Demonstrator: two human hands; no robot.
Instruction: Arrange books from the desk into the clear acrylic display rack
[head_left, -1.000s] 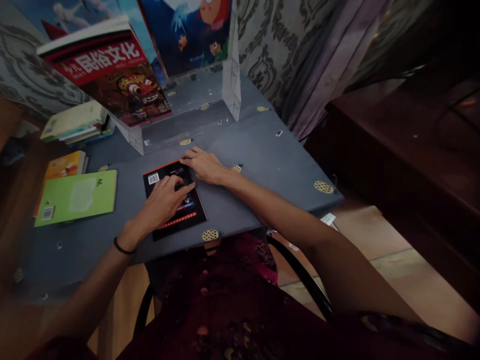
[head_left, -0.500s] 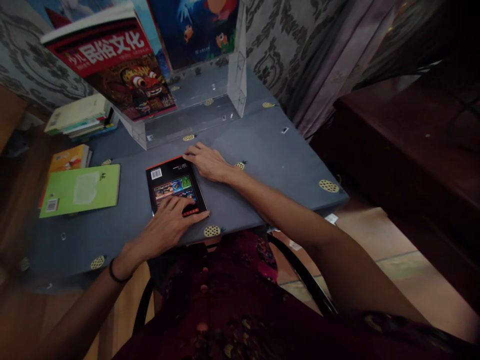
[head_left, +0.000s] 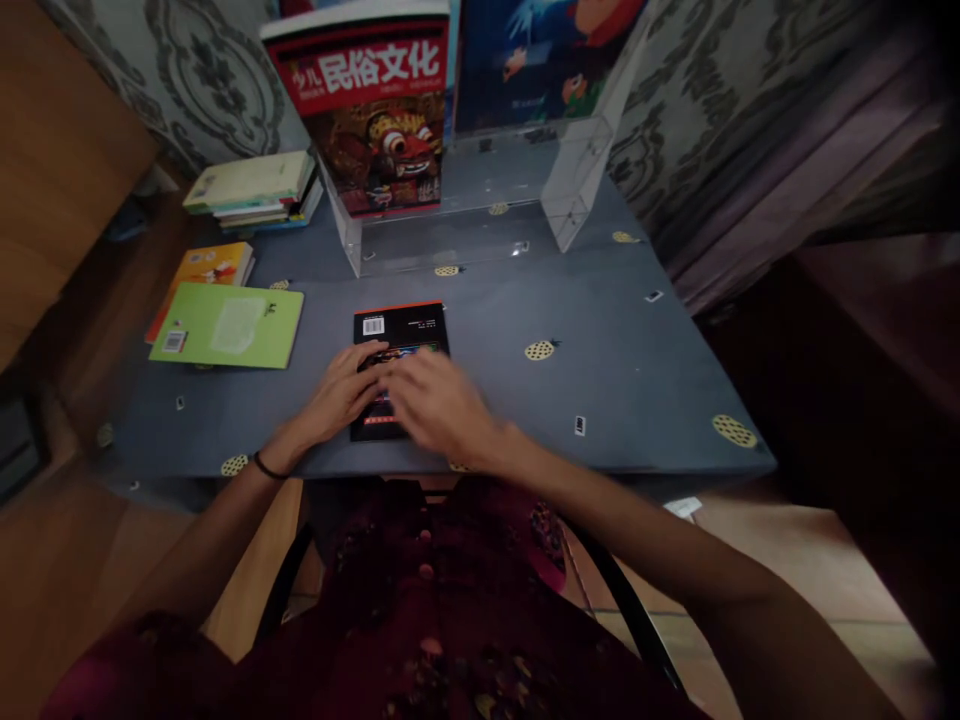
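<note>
On grey tablecloth (head_left: 630,375), one black book (head_left: 405,332) is lying flat. Left hand (head_left: 347,388), outspread, is resting upon it; blurred right hand (head_left: 441,402) is meeting the left, grip indeterminable.

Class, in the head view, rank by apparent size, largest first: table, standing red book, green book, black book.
1. Table
2. Standing red book
3. Green book and black book: too alike to rank, the black one being partly covered.

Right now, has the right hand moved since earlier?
Yes: the right hand moved left and toward the near table edge, away from the pineapple print on its right.
</note>
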